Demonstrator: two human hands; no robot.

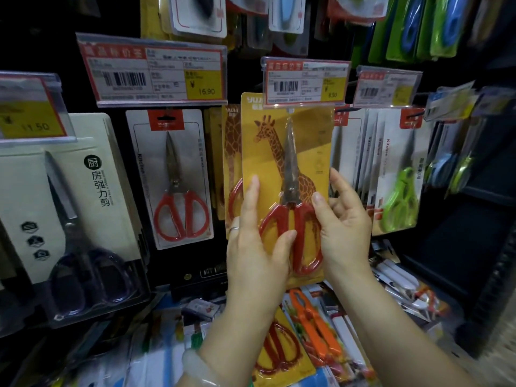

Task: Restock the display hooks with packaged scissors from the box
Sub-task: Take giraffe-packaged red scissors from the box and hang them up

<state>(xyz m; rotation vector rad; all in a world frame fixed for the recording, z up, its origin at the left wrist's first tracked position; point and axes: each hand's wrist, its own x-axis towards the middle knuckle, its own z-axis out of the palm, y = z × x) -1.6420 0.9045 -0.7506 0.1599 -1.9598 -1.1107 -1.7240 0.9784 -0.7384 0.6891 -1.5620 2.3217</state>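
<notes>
A dark shop display wall (460, 261) hung with carded scissors under red-and-yellow price tags; two hands hold one pack up to it.

At the centre, the yellow giraffe-printed card with red-handled steel scissors (290, 174) stands upright, its top edge tucked behind the price tag reading 8.90 (305, 82). The left hand (257, 247) grips the card's lower left edge, thumb pressed over the red handle and fingers behind and along the side. The right hand (344, 227) pinches the right edge at 3 o'clock, thumb in front beside the handle. A matching giraffe card (231, 163) hangs just behind at 9 o'clock. At 6 o'clock, more packs, one with orange handles (315, 328), lie heaped below.
</notes>
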